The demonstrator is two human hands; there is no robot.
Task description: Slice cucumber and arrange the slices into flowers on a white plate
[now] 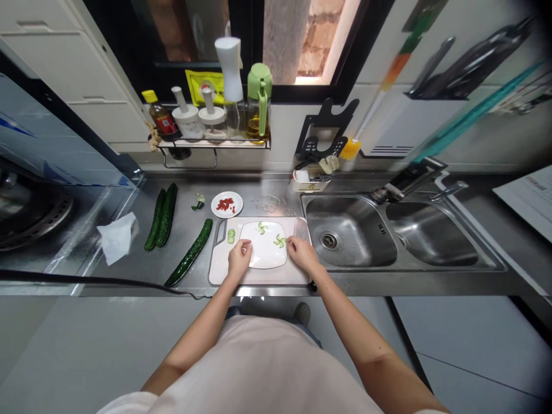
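A white rectangular plate [264,253] lies on the light cutting board [222,270]. On it are two pinwheel arrangements of thin green cucumber slices: one [261,229] near the far rim, the other [280,241] toward the right side. My left hand [240,257] is at the plate's left rim, fingertips pinched together; whatever may be between them is too small to name. Just off the right rim, beside the right-hand pinwheel, my right hand [301,252] has its fingers closed in a pinch, their contents hidden. A little stack of cucumber slices [232,236] sits on the board left of the plate.
Behind the board stands a small white dish [227,211] with red bits. Whole cucumbers [190,253] and a white tissue [117,237] lie to the left. A double steel sink [351,230] is at right. Condiment bottles line a wall rack [215,144].
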